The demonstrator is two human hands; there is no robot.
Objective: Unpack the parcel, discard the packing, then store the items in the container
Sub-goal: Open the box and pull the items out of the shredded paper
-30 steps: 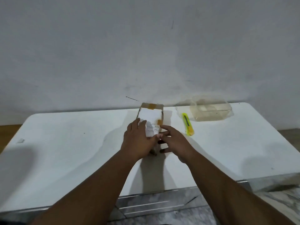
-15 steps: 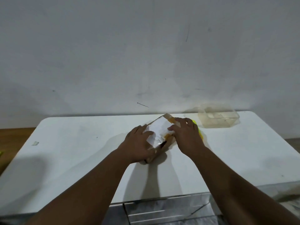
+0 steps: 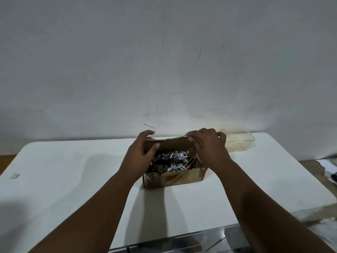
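Note:
A brown cardboard parcel (image 3: 173,178) stands open in the middle of the white table (image 3: 73,179). Its lid flap (image 3: 173,144) is tipped up at the far side. My left hand (image 3: 141,154) grips the flap's left end and my right hand (image 3: 209,148) grips its right end. Inside lies shredded paper packing (image 3: 171,159), with a red item (image 3: 189,163) partly showing among it. A clear plastic container (image 3: 238,141) sits on the table behind my right hand, partly hidden by it.
A plain grey wall rises right behind the table. The table's front edge has a shiny metal rim (image 3: 182,241). Papers and dark things (image 3: 328,168) lie off the table's right side. A small label (image 3: 15,175) sticks near the left edge.
The parcel was shut under both hands with its white label up. Now it lies turned sideways with the flap lifted and the shredded packing exposed. The yellow cutter is out of sight.

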